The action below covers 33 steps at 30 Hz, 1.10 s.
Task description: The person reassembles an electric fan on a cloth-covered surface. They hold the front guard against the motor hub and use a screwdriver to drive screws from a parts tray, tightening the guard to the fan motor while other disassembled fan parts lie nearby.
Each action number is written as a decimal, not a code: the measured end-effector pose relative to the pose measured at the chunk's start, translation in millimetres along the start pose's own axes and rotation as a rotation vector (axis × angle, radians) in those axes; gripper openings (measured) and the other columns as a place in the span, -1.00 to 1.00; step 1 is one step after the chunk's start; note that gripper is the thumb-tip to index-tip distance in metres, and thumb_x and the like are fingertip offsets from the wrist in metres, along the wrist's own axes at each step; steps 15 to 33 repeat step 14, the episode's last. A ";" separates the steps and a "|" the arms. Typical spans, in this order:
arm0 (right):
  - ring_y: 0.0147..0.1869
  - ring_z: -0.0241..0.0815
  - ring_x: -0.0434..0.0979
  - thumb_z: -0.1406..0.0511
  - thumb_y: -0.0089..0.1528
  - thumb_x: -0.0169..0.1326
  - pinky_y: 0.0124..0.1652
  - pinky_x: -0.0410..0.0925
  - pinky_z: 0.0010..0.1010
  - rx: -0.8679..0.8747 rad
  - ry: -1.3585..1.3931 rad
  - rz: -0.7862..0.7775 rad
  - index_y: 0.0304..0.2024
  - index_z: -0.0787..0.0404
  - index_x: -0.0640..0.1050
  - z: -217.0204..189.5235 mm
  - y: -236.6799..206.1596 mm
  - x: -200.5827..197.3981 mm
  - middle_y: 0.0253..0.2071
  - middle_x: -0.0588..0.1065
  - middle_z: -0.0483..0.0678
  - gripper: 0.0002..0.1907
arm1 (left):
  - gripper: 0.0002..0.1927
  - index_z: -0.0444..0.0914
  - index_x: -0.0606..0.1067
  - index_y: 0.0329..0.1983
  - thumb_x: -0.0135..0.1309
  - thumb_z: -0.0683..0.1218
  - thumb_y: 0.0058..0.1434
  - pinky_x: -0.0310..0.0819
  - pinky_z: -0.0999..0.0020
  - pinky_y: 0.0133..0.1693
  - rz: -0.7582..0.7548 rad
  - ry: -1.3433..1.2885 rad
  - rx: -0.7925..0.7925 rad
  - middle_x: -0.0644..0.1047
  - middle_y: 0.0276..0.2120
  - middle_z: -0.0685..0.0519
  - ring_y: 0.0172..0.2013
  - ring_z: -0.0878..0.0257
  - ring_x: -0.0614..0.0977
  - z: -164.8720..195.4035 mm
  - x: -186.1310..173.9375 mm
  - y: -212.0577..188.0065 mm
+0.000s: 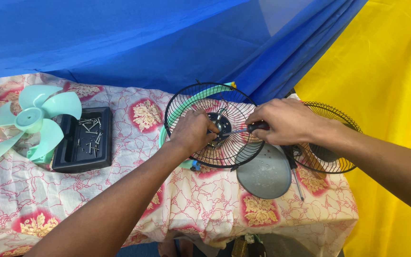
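Two hands meet at the black fan guard (213, 124) on the tabletop (134, 190) — left hand (192, 131) pinching its hub, right hand (284, 121) closed around a screwdriver (246, 129) aimed there.

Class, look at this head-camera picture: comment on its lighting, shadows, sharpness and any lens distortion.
Head view: the light is bright and even, with saturated colours; soft shadows lie under the fan blade and the grey disc; the left hand, the right hand and the wire grille are sharp; the forearms widen toward the bottom edge, a wide-angle effect; no strong glare.
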State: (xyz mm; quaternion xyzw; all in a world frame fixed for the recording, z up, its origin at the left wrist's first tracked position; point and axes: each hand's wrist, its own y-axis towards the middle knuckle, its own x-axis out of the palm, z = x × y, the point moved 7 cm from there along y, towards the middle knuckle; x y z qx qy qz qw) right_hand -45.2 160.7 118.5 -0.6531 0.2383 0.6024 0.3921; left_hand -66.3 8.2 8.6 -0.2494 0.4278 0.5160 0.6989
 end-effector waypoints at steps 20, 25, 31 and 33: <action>-0.45 -0.09 0.68 0.07 0.26 0.26 -0.41 0.45 -0.27 0.110 0.233 -0.044 -0.19 0.10 0.61 26.0 12.8 27.5 -0.35 0.69 -0.05 -0.73 | -0.80 0.02 0.72 -0.16 0.29 -0.02 0.14 0.41 0.09 0.15 0.029 0.017 0.029 0.57 -0.03 0.02 0.05 -0.01 0.54 -3.5 5.3 1.7; -0.45 -0.09 0.68 0.07 0.26 0.26 -0.41 0.45 -0.27 0.110 0.233 -0.044 -0.19 0.10 0.61 26.0 12.8 27.5 -0.35 0.69 -0.05 -0.73 | -0.80 0.02 0.72 -0.16 0.29 -0.02 0.14 0.41 0.09 0.15 0.029 0.017 0.029 0.57 -0.03 0.02 0.05 -0.01 0.54 -3.5 5.3 1.7; -0.45 -0.09 0.68 0.07 0.26 0.26 -0.41 0.45 -0.27 0.110 0.233 -0.044 -0.19 0.10 0.61 26.0 12.8 27.5 -0.35 0.69 -0.05 -0.73 | -0.80 0.02 0.72 -0.16 0.29 -0.02 0.14 0.41 0.09 0.15 0.029 0.017 0.029 0.57 -0.03 0.02 0.05 -0.01 0.54 -3.5 5.3 1.7; -0.45 -0.09 0.68 0.07 0.26 0.26 -0.41 0.45 -0.27 0.110 0.233 -0.044 -0.19 0.10 0.61 26.0 12.8 27.5 -0.35 0.69 -0.05 -0.73 | -0.80 0.02 0.72 -0.16 0.29 -0.02 0.14 0.41 0.09 0.15 0.029 0.017 0.029 0.57 -0.03 0.02 0.05 -0.01 0.54 -3.5 5.3 1.7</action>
